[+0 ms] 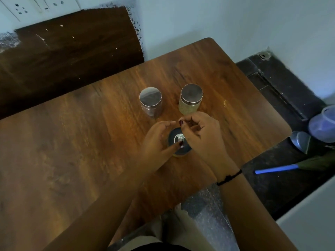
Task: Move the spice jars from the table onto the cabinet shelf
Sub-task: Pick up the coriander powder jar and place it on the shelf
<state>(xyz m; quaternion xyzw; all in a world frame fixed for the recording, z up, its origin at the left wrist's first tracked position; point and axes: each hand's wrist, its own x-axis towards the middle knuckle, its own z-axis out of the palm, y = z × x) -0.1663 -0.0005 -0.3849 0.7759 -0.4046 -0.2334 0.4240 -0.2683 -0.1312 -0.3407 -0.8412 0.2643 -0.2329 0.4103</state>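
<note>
Three spice jars stand on the wooden table [76,142]. A steel-lidded jar with dark contents [150,102] is at the back left. Beside it on the right stands a steel-lidded jar with yellowish contents [190,99]. Nearer me is a dark-lidded jar [175,137] between my hands. My left hand [156,140] cups its left side, fingers arched round the far side and thumb lying on the lid. My right hand [201,134] hovers over the lid's right edge with fingers curled and nothing seen in them. The cabinet shelf is not in view.
A dark wooden board [72,51] leans on the wall behind the table, under a socket plate [36,6]. To the right, lower down, a dark stone counter [282,178] holds a blue container [322,124], a metal scoop [301,142] and a blue-handled brush [277,169].
</note>
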